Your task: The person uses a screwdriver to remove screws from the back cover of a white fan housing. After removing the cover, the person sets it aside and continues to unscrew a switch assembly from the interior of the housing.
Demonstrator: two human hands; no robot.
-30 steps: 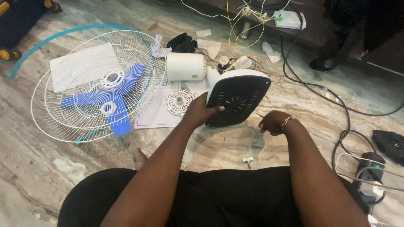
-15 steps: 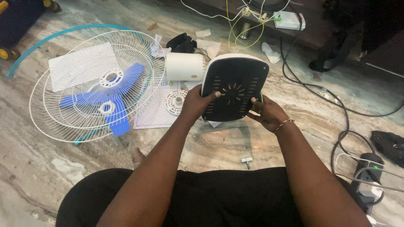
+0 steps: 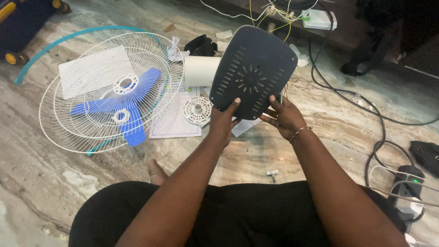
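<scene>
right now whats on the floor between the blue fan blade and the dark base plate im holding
In the head view, a printed paper sheet and a small round white plastic part lie between the blue fan blade and the dark base plate.

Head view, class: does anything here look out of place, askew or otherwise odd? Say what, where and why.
The fan is in pieces. Both hands, left and right, hold its dark slotted base plate tilted up, with thin wires trailing at its right edge. The blue blade lies loose inside the white wire guards on the floor, and cables sprawl to the right.
</scene>
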